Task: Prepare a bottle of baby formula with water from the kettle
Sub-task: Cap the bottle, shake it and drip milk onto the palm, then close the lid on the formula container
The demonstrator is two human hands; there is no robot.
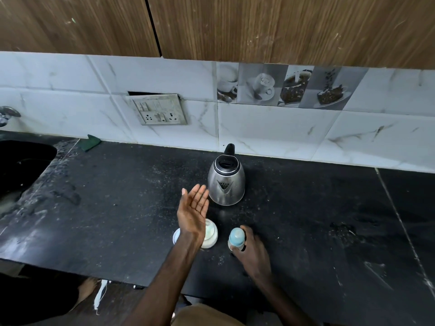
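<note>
Bottle (236, 240) held in right hand (253, 254) grip; left hand (194, 214) spread above black countertop (117, 196) (dusty); kettle (226, 182) near tiled wall (270, 128).

Home kitchen: black stone counter (117, 196) w/ sunk sink (23, 165) at left & tap (7, 114) above it, white marble-look wall tiles (270, 128) incl. a strip of coffee-cup pic tiles (289, 85), wood-grain cabinets (259, 27) overhead, switch/socket plate (160, 111), steel elec. kettle (226, 182) on the counter.
</note>
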